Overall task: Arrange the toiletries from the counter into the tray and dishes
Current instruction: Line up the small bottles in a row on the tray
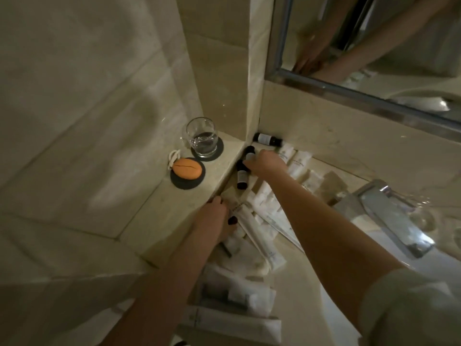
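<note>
Several white toiletry packets (262,236) and tubes lie scattered over the marble counter (296,275) beside the raised ledge. Three small dark bottles lie in the corner: one against the back wall (267,139), one under my right hand (249,152), one lower down (241,179). My right hand (267,164) reaches into the corner with its fingers closed around the middle dark bottle. My left hand (213,219) rests on the packets by the ledge, fingers curled over a long white packet (249,221); its grip is partly hidden.
On the ledge (159,208) stand a glass of water (201,137) on a dark coaster and an orange soap (187,168) on a dark round dish. A chrome faucet (391,216) sits at right, with a mirror (374,46) above.
</note>
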The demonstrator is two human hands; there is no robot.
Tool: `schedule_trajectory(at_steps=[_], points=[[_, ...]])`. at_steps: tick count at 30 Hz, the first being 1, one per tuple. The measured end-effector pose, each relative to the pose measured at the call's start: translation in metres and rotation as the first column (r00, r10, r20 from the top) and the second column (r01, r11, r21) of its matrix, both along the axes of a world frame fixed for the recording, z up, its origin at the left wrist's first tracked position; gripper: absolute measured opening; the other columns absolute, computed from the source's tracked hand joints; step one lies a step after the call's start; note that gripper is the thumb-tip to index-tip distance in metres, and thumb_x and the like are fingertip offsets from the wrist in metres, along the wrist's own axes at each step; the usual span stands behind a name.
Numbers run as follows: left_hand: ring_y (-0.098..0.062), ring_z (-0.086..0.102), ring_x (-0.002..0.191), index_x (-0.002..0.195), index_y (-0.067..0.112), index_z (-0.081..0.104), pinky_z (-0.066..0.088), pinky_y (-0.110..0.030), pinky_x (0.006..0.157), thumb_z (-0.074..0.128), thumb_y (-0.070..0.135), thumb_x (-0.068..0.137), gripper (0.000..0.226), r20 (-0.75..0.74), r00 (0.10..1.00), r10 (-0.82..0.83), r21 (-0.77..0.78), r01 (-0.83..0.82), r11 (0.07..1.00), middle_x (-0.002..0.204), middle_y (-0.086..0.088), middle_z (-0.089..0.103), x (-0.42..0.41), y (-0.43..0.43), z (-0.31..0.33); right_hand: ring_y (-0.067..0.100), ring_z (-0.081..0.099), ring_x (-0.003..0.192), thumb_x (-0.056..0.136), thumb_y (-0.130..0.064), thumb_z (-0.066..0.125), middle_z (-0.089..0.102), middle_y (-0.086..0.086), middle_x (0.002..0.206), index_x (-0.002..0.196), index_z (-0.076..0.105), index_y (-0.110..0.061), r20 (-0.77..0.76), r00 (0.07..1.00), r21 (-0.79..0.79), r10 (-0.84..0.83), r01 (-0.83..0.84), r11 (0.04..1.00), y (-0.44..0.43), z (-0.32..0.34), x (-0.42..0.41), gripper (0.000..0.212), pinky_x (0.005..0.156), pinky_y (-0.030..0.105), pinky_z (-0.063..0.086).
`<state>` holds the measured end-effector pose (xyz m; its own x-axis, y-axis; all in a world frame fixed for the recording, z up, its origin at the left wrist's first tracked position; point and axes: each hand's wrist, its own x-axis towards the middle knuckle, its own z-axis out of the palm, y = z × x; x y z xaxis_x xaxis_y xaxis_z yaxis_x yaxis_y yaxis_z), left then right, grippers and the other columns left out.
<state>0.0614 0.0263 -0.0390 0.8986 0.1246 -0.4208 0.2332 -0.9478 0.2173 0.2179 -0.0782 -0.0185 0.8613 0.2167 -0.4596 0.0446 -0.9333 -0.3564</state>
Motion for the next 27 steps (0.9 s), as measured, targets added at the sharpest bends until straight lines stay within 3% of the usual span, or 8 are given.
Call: schedule_trajectory(at_steps=[5, 9, 14, 17, 19, 22, 25, 27], points=[[-0.028, 0.054, 0.112, 0.132, 0.011, 0.043, 0.046, -0.037, 0.095, 0.052, 0.036, 0.088, 0.051, 0.029, 0.999, -0.014, -0.034, 0.015, 0.999, 0.129, -0.011, 0.051, -0.001, 0.001, -0.002, 0.021, 0.056, 0.078, 0.087, -0.042, 0.055, 0.057, 0.004, 0.084, 0.094, 0.054, -0.013, -0.146, 0.967, 0.126, -0.206, 0.225, 0.966, 0.012, -0.01, 0.005, 0.03, 0.067, 0.032, 0.044], [-0.028, 0.056, 0.107, 0.125, 0.01, 0.048, 0.046, -0.037, 0.092, 0.055, 0.032, 0.087, 0.044, 0.035, 0.999, -0.013, -0.031, 0.014, 0.999, 0.123, -0.012, 0.053, 0.0, -0.001, 0.002, 0.017, 0.051, 0.06, 0.093, -0.036, 0.046, 0.052, 0.004, 0.066, 0.09, 0.055, -0.008, -0.193, 0.912, 0.239, -0.363, 0.402, 0.884, 0.01, -0.007, 0.004, 0.03, 0.065, 0.032, 0.044], [-0.03, 0.052, 0.109, 0.114, 0.011, 0.053, 0.043, -0.039, 0.095, 0.063, 0.028, 0.081, 0.039, 0.035, 0.999, 0.006, -0.014, -0.006, 1.0, 0.12, -0.01, 0.052, -0.002, -0.006, 0.008, 0.017, 0.051, 0.066, 0.093, -0.042, 0.045, 0.052, 0.004, 0.079, 0.09, 0.048, -0.009, -0.108, 0.905, 0.282, -0.411, 0.425, 0.86, -0.009, 0.007, -0.009, 0.033, 0.056, 0.027, 0.039], [-0.028, 0.051, 0.109, 0.109, 0.01, 0.056, 0.045, -0.038, 0.095, 0.062, 0.02, 0.079, 0.032, 0.093, 0.995, 0.046, -0.074, -0.039, 0.996, 0.12, -0.009, 0.052, -0.008, -0.008, 0.015, 0.018, 0.052, 0.061, 0.091, -0.039, 0.046, 0.056, 0.006, 0.071, 0.076, 0.052, -0.007, -0.047, 0.926, 0.31, -0.374, 0.369, 0.876, -0.03, 0.011, -0.031, 0.036, 0.048, 0.026, 0.037], [-0.026, 0.053, 0.103, 0.105, 0.009, 0.059, 0.047, -0.036, 0.089, 0.067, 0.026, 0.075, 0.036, 0.12, 0.989, 0.087, -0.117, -0.073, 0.991, 0.114, -0.007, 0.052, -0.013, -0.008, 0.022, 0.025, 0.062, 0.067, 0.09, -0.038, 0.05, 0.066, 0.012, 0.076, 0.075, 0.057, -0.005, -0.045, 0.932, 0.376, -0.359, 0.349, 0.858, -0.047, 0.014, -0.052, 0.037, 0.053, 0.028, 0.044], [-0.019, 0.053, 0.101, 0.109, 0.01, 0.061, 0.042, -0.026, 0.084, 0.073, 0.029, 0.07, 0.045, 0.173, 0.968, 0.183, -0.228, -0.141, 0.963, 0.115, -0.002, 0.052, -0.021, -0.008, 0.035, 0.028, 0.066, 0.08, 0.091, -0.034, 0.053, 0.07, 0.013, 0.086, 0.093, 0.063, -0.005, -0.069, 0.939, 0.487, -0.337, 0.326, 0.811, -0.073, 0.025, -0.088, 0.032, 0.068, 0.038, 0.053], [-0.016, 0.052, 0.102, 0.115, 0.013, 0.059, 0.041, -0.024, 0.084, 0.075, 0.022, 0.07, 0.049, 0.249, 0.935, 0.252, -0.332, -0.162, 0.929, 0.121, 0.002, 0.049, -0.031, -0.016, 0.054, 0.027, 0.065, 0.086, 0.091, -0.024, 0.056, 0.07, 0.01, 0.089, 0.097, 0.06, -0.013, -0.049, 0.946, 0.573, -0.319, 0.289, 0.767, -0.097, 0.036, -0.122, 0.014, 0.078, 0.045, 0.051], [-0.015, 0.051, 0.097, 0.112, 0.013, 0.058, 0.043, -0.025, 0.083, 0.074, 0.02, 0.069, 0.046, 0.282, 0.927, 0.249, -0.374, -0.133, 0.918, 0.116, 0.003, 0.047, -0.036, -0.026, 0.069, 0.03, 0.064, 0.088, 0.088, -0.021, 0.059, 0.068, 0.011, 0.091, 0.1, 0.059, -0.013, -0.043, 0.945, 0.603, -0.324, 0.283, 0.746, -0.114, 0.043, -0.14, 0.014, 0.08, 0.046, 0.051]])
